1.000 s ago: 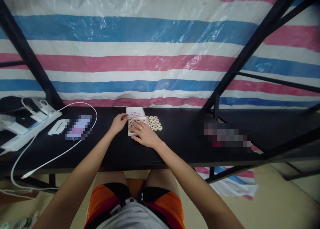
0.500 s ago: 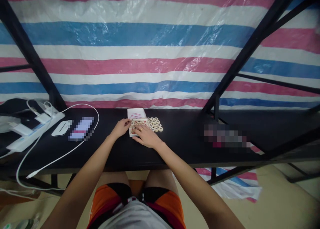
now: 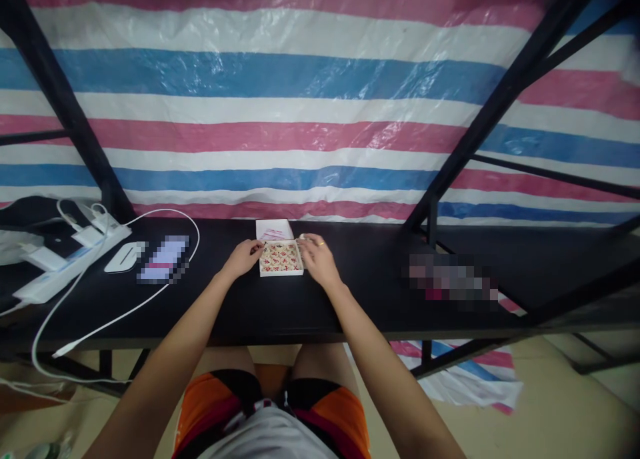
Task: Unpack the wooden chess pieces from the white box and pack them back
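An open white box (image 3: pixel 281 273) sits on the black table, filled with round cream xiangqi pieces (image 3: pixel 279 257) bearing mostly red characters. My left hand (image 3: pixel 244 257) is at the box's left side, its fingers bent against the rim. On the other side, my right hand (image 3: pixel 320 257), with a ring on one finger, curls over the loose xiangqi pieces beside the box. A pale piece (image 3: pixel 303 237) peeks out near its fingertips; the hand hides the rest of that group. Behind the box lies its white lid (image 3: pixel 275 229) with pinkish markings.
To the left are a power strip (image 3: pixel 75 262) with chargers, a white flat device (image 3: pixel 123 257), a pixelated phone (image 3: pixel 164 259) and a looping white cable (image 3: pixel 113 319). A blurred-out object (image 3: pixel 453 277) lies at right. Black frame bars (image 3: pixel 487 129) slant above the table.
My right hand has moved from over the box to the loose xiangqi pieces on its right, uncovering the pieces inside. My left hand stays at the box's left edge.
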`<state>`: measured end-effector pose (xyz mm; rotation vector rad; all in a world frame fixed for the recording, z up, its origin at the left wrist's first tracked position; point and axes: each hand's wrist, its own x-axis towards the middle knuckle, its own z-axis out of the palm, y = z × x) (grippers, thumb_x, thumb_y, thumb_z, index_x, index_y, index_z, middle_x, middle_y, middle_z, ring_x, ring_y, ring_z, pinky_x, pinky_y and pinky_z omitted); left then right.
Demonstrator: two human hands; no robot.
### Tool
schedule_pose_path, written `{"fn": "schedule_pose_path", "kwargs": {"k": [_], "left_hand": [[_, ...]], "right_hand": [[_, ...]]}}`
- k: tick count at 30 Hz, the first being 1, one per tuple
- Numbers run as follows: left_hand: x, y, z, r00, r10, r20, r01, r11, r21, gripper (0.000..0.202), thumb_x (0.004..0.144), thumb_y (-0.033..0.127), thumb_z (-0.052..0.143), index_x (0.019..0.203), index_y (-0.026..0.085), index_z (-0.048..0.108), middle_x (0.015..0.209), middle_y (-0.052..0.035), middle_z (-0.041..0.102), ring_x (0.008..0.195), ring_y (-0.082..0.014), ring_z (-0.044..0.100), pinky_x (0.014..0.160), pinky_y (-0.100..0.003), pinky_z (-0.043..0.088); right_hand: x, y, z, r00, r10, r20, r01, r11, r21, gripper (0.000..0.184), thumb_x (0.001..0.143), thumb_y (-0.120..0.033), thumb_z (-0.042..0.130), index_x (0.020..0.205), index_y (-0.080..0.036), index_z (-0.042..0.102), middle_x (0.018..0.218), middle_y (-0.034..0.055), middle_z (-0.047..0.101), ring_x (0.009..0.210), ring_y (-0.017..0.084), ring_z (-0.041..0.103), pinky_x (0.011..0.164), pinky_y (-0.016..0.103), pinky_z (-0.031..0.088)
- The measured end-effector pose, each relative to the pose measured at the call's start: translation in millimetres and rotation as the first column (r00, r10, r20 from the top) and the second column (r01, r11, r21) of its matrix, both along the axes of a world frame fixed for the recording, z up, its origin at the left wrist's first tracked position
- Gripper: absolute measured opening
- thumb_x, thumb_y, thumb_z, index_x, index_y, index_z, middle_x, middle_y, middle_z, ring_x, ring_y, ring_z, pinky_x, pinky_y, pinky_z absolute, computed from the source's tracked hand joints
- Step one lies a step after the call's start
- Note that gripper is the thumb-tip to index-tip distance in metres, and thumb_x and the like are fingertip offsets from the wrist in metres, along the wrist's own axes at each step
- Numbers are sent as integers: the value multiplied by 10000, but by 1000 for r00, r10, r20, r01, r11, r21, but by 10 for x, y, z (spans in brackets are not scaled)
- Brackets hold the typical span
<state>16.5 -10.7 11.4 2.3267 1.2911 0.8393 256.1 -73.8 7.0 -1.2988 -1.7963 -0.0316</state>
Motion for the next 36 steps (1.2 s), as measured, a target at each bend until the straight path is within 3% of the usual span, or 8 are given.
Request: {"fn": "schedule_pose_path", "kwargs": {"k": [3,5,7,12,23,27,32,36], "left_hand": [[-4,-6,-1,1000,-16,-17,16,1000,7,307,841,421,507,962,196,677,844,-54,602,836,-212,588,801,-329,454],[-8,-3,-11,1000,-16,-24,17,1000,4,331,821,445,539,988,192,673,859,-59,601,858,-224,583,809,-338,454],[-13,3,-24,1000,-15,-20,15,1000,4,340,803,443,566,1007,192,670,882,-62,604,879,-231,580,828,-346,451],[-23,20,-53,1000,-14,-7,14,1000,3,317,790,409,591,1006,190,667,926,-67,605,920,-235,574,868,-356,444],[-13,36,-62,1000,5,14,-5,1000,4,236,764,358,632,932,197,668,975,-70,600,984,-251,560,929,-383,429],[-4,37,-52,1000,1,18,-1,1000,2,227,730,349,663,900,197,673,992,-67,600,990,-254,550,952,-394,418],[18,-22,26,1000,-6,26,6,1000,2,220,706,327,677,879,192,668,988,-64,602,985,-249,544,950,-393,418],[52,-100,103,996,-49,72,47,999,28,237,704,324,676,895,184,664,967,-62,626,954,-238,554,918,-381,434]], "right_hand": [[349,132,-123,945,-250,-211,251,968,-25,369,874,-268,398,1090,-173,682,1190,139,557,1089,234,555,1004,424,423],[516,212,-219,898,-375,-230,358,927,-115,370,840,-266,421,1064,-148,691,1165,150,570,1086,243,556,1015,433,408],[598,270,-296,885,-428,-184,387,895,-222,366,846,-294,429,1041,-137,696,1147,155,588,1095,247,557,1016,425,403],[558,311,-335,934,-353,-50,310,874,-374,420,920,-413,380,1071,-167,685,1227,145,592,1152,249,548,1022,407,392],[481,264,-250,977,-195,-84,151,917,-368,463,945,-449,326,1152,-199,656,1213,99,628,1183,230,543,1047,420,381],[496,270,-267,965,-240,-103,205,940,-274,468,935,-439,344,1184,-160,626,1239,131,590,1192,236,514,1051,426,372],[390,181,-192,963,-249,-101,236,964,-124,399,920,-399,380,1086,-155,649,1096,131,619,1061,251,549,979,431,420],[101,32,-79,996,-75,41,77,996,-46,316,911,-325,421,1073,-172,645,1035,114,628,1017,251,558,943,421,448]]}}
